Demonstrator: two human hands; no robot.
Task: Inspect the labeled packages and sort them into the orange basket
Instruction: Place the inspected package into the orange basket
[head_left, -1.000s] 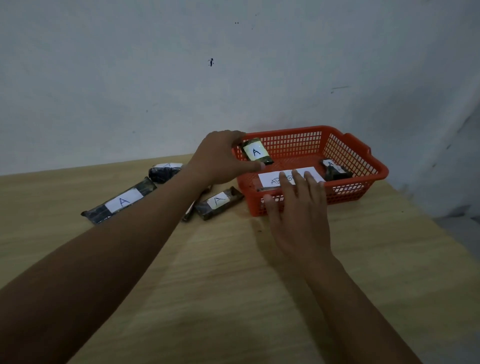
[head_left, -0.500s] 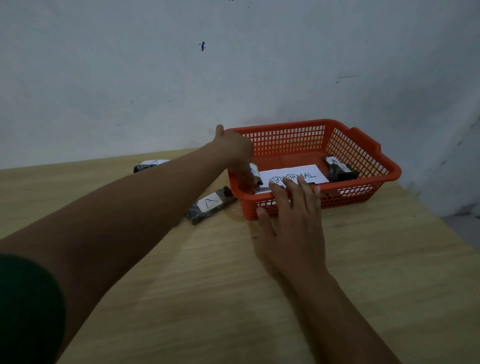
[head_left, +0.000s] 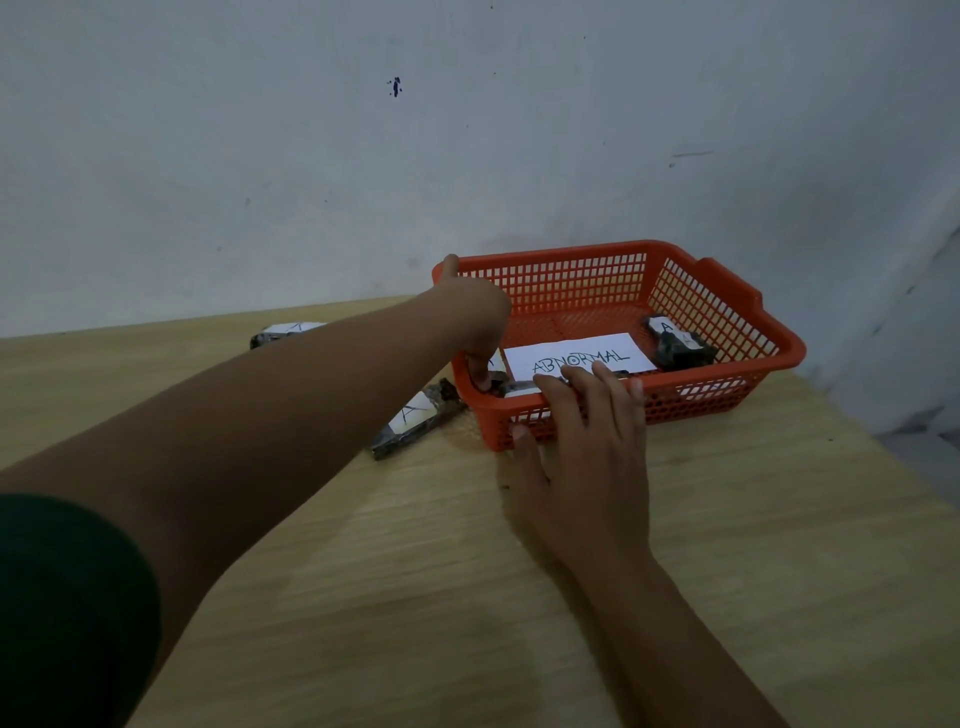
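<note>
The orange basket (head_left: 571, 283) stands at the back right of the wooden table. A white paper reading ABNORMAL (head_left: 576, 355) lies on its floor. My left hand (head_left: 475, 317) reaches down into the basket's near left corner and holds a dark package (head_left: 500, 383) there, which is mostly hidden by the fingers. My right hand (head_left: 582, 447) lies flat, with its straight fingers over the basket's near rim. Another dark package labelled A (head_left: 675, 343) lies in the basket's right end. A package marked A (head_left: 415, 422) lies on the table just left of the basket.
A further labelled package (head_left: 285, 331) shows on the table behind my left forearm. A pale wall rises directly behind the basket. The table (head_left: 753, 519) ends at the right, beyond the basket.
My left hand has carried the A package from above the basket's left rim down into its near left corner. My right hand stayed on the near rim.
</note>
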